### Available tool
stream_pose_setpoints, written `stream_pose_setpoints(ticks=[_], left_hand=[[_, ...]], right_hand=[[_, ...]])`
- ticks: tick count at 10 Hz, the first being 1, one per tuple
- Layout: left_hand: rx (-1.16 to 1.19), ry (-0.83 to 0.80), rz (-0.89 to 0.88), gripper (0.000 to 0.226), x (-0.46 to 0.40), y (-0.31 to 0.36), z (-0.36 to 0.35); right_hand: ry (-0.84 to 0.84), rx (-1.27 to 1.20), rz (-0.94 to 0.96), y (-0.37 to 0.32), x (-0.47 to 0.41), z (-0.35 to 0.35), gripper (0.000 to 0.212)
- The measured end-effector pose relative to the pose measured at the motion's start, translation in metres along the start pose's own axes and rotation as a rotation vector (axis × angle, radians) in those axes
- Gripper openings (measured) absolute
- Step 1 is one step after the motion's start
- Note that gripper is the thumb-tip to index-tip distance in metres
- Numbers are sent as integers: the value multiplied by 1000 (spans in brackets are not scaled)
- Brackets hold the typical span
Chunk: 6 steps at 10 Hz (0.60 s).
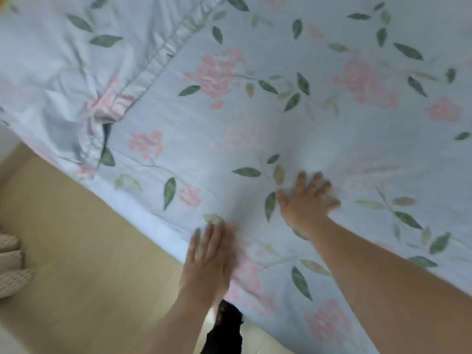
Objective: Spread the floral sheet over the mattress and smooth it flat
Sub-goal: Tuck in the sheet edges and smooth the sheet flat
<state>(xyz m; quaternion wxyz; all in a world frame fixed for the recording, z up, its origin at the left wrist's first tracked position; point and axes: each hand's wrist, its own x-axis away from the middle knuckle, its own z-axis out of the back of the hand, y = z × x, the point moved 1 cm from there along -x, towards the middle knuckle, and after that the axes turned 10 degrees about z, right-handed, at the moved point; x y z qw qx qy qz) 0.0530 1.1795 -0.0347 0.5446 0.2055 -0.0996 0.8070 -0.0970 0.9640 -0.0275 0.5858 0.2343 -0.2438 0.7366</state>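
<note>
Our left hand (208,254) and right hand (307,200) press flat, fingers spread and grasping nothing, on the sheet (255,123), which covers the bed, bunched at its upper-left corner.

The floral sheet (293,118), pale blue with pink blooms and green leaves, fills the frame's upper right. It lies mostly flat. A crumpled fold bunches at upper left.

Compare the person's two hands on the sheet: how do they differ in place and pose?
The left hand lies at the bed's near edge with fingers together; the right hand reaches further onto the sheet with fingers spread. The left hand is more blurred than the right. Both lie open, palm down, flat on the fabric, holding nothing.
</note>
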Motion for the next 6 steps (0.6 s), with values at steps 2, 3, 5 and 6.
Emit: stream_pose_setpoints(ticks=[2, 3, 5, 6], left_hand=[[13, 72, 207, 67, -130, -67, 84], [-54, -20, 108, 61, -141, -94, 75], [7, -245, 362, 64, -64, -115, 36], [-48, -273, 375, 65, -60, -109, 60]], right_hand=[[-118, 30, 226, -100, 71, -71, 84], [-80, 126, 375, -100, 96, -78, 79], [-149, 44, 444, -92, 75, -18, 49], [-139, 33, 444, -94, 79, 13, 36]])
